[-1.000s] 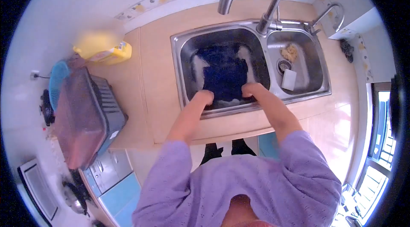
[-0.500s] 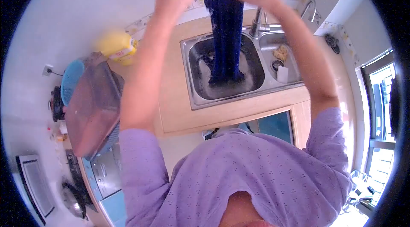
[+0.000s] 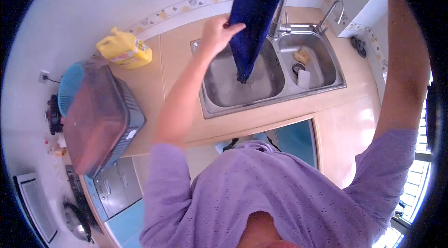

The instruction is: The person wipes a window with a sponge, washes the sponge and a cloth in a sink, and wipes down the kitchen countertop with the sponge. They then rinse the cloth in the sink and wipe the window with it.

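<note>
A long dark blue cloth (image 3: 256,10) hangs from beyond the top edge of the view, its lower end narrowing to a point above the left sink basin (image 3: 268,94). My left hand (image 3: 218,34) is closed on the cloth's left edge, partway up, thumb pointing right across it. My right arm reaches up at the far right, and its hand is beyond the top of the view, so its fingers and anything in them are hidden. Behind the cloth stands a metal faucet (image 3: 279,28), partly covered by it.
The right basin (image 3: 322,73) holds a tan scrubber (image 3: 301,55) and a white block (image 3: 303,79). A small second tap (image 3: 337,9) rises behind it. Left on the counter (image 3: 179,122) are a yellow jug (image 3: 123,49) and a lidded dish rack (image 3: 98,117). Dark scourers (image 3: 358,46) lie far right.
The cloth has been raised, and its lower end has narrowed. My right hand has gone up out of view; my left hand has moved down to the cloth's left edge.
</note>
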Tool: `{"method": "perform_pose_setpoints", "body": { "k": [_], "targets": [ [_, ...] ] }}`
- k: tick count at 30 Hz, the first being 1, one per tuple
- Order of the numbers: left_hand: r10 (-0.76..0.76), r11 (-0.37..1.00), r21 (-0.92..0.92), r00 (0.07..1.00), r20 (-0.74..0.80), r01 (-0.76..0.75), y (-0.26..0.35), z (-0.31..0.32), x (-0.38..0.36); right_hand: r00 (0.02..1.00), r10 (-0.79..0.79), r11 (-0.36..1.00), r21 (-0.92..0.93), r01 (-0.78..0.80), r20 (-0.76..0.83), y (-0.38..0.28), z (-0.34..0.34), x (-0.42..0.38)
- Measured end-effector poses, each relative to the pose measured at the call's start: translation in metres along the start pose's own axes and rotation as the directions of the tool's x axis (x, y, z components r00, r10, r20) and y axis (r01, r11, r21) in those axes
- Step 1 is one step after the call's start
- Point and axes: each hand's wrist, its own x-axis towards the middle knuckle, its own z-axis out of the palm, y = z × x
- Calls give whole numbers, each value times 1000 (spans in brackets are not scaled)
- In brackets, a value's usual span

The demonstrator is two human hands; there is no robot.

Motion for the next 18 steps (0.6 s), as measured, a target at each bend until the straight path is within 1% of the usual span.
{"method": "perform_pose_setpoints", "body": {
  "k": [1, 2, 4, 6, 7, 10, 11, 13, 14, 15, 16, 17, 18],
  "targets": [
    [19, 1000, 11, 1000, -8, -19, 8, -11, 1, 1000, 5, 1000, -17, -5, -13, 11, -5, -1],
    [56, 980, 193, 998, -40, -47, 11, -22, 3, 1000, 9, 999, -33, -10, -26, 20, -10, -3],
    [84, 971, 224, 996, -14, -78, 27, -44, 5, 998, 22, 998, -56, -26, -57, 36, -21, -2],
    [295, 949, 132, 954, -54, -286, 51, -58, 5, 996, 35, 997, -70, -42, -87, 55, -29, -2],
    [106, 970, -225, 993, 54, -91, 40, -61, 10, 994, 39, 996, -77, -47, -98, 65, -32, -3],
    [-101, 953, -270, 986, 136, 135, 26, -69, 19, 991, 57, 994, -82, -68, -123, 98, -37, -11],
    [-141, 978, -136, 982, 124, 157, 0, -63, 25, 990, 69, 994, -81, -79, -120, 111, -33, -16],
    [-134, 988, 81, 990, 46, 130, -35, -48, 28, 991, 103, 991, -72, -109, -80, 135, -10, -43],
    [-122, 975, 189, 992, 7, 119, -57, -39, 29, 989, 142, 987, -75, -144, -31, 147, 10, -67],
    [-139, 968, 209, 990, -14, 139, -95, -24, 29, 979, 198, 974, -120, -191, 50, 155, 41, -109],
    [-361, 906, 264, 930, 72, 332, -92, -16, 25, 959, 252, 958, -173, -228, 129, 163, 71, -151],
    [-616, 774, -147, 786, 53, 616, -154, 26, 6, 928, 306, 940, -223, -259, 211, 175, 112, -200],
    [-577, 804, -169, 817, 13, 570, -190, 47, -8, 784, 487, 873, -187, -450, 386, 161, 141, -229]
  ]
}}
